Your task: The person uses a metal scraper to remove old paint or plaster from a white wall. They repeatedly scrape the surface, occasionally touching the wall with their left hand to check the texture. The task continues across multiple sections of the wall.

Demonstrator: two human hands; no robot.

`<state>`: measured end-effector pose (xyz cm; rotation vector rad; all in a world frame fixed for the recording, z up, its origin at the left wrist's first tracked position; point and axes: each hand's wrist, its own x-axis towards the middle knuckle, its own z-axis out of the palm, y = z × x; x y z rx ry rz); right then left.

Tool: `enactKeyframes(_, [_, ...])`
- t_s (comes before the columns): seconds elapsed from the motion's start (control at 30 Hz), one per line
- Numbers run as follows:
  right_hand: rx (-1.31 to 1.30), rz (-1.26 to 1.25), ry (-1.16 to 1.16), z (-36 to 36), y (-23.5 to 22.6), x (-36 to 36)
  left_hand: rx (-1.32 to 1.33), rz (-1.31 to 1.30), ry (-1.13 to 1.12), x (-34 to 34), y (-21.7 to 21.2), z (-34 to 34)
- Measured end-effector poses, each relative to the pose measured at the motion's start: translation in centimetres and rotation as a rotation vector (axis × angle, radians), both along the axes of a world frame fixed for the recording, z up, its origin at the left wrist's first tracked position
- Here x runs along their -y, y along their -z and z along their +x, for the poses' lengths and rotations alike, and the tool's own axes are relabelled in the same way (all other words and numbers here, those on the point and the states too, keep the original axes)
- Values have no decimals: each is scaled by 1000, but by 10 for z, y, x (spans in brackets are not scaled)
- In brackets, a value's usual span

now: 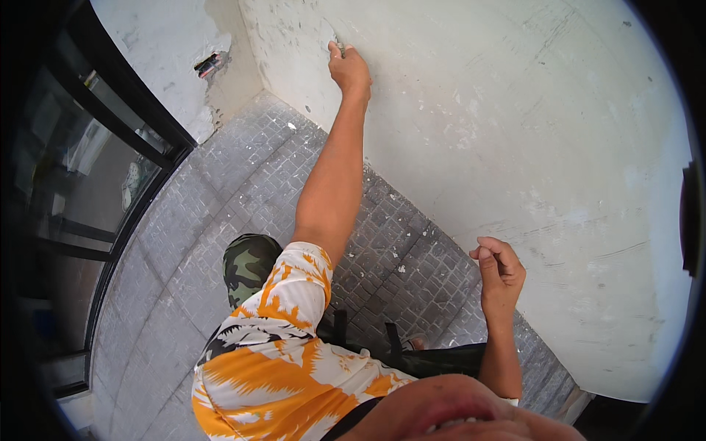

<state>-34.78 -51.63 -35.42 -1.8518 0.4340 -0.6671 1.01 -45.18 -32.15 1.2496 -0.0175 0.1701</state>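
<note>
My left arm is stretched far forward, and my left hand (351,72) is closed in a pinch against the pale, scuffed wall (456,125). A small greyish sliver (340,47) shows between its thumb and fingers, too small to tell its kind. Around it the wall has rough, patchy marks. My right hand (502,278) is raised at the right, close to the lower part of the same wall. Its fingers are loosely curled toward the thumb, and nothing shows in them.
Grey patterned paving (213,213), strewn with white chips, runs along the wall's foot. At the far left corner, an opening (211,65) with something dark and red inside breaks a partly peeled wall (165,51). A black-framed glass panel (103,132) borders the left side.
</note>
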Motion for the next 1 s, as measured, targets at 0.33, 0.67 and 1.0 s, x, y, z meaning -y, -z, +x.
enactKeyframes(0.33, [-80,-263,96,-37,-28,-9,-5,-104,188,50,75,-13])
enactKeyframes(0.67, [9,-713,-63,-37,-35,-15,253,217,174,21,93,24])
enactKeyframes(1.0, [212,-831,-144,-17,-36,-23,117,268,235,-24,49,35])
